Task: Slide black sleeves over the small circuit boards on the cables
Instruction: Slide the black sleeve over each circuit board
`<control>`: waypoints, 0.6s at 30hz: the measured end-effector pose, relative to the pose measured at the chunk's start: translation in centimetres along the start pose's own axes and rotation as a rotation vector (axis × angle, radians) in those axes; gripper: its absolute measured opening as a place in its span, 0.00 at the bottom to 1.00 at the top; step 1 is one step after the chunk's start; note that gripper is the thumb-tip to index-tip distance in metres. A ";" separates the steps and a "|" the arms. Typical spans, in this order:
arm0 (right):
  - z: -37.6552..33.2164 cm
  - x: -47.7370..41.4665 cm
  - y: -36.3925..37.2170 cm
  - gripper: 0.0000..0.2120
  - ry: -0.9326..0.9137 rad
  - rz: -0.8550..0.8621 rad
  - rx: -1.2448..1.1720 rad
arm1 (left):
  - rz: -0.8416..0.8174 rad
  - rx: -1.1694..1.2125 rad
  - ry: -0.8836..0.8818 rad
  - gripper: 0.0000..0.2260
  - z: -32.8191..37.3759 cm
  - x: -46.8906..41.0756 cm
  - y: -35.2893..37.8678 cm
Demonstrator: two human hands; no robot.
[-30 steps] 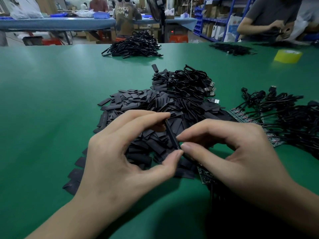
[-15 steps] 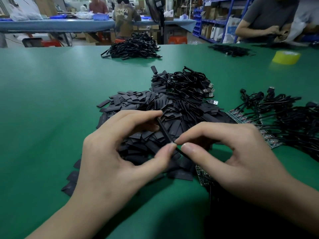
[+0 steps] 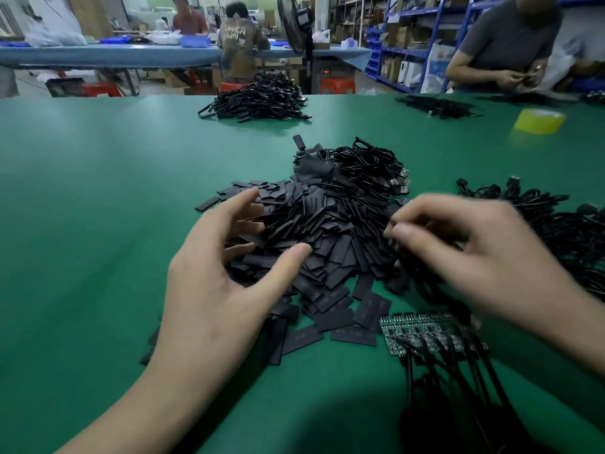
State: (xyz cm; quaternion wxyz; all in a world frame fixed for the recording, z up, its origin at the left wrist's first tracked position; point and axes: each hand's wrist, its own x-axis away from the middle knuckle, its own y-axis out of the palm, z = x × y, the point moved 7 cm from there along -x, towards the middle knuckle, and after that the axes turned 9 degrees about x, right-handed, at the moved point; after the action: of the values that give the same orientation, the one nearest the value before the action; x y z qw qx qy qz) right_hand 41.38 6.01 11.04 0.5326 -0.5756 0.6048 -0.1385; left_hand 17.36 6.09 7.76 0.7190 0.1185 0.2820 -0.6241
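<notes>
A heap of flat black sleeves (image 3: 320, 237) lies in the middle of the green table (image 3: 98, 191). My left hand (image 3: 222, 280) hovers over the heap's left side, fingers spread, holding nothing. My right hand (image 3: 474, 257) is blurred at the heap's right edge. Its thumb and forefinger pinch a small dark cable end (image 3: 389, 224), and I cannot tell whether a sleeve covers it. A row of small green circuit boards (image 3: 422, 329) lies bare below my right hand, their black cables (image 3: 458, 381) running toward me.
A coiled cable pile (image 3: 366, 165) sits behind the sleeves and more cables (image 3: 556, 224) lie at the right. Another cable pile (image 3: 258, 99) and a yellow tape roll (image 3: 538, 121) are far back. A person (image 3: 507, 44) works at the far right edge.
My hands have parted. The left hand let go and opened over the heap, the right hand swung right with the dark piece pinched. The boards near me are now uncovered.
</notes>
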 end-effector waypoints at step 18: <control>5.9 -21.2 5.4 0.12 -0.003 -0.154 0.685 | -0.624 -0.316 0.162 0.16 1.0 3.4 5.3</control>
State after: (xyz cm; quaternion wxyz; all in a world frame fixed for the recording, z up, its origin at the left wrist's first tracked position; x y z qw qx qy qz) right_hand 38.31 28.13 14.78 0.6838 -0.4077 0.4771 -0.3722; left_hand 22.90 3.77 5.73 0.4788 -0.0370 0.4535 -0.7508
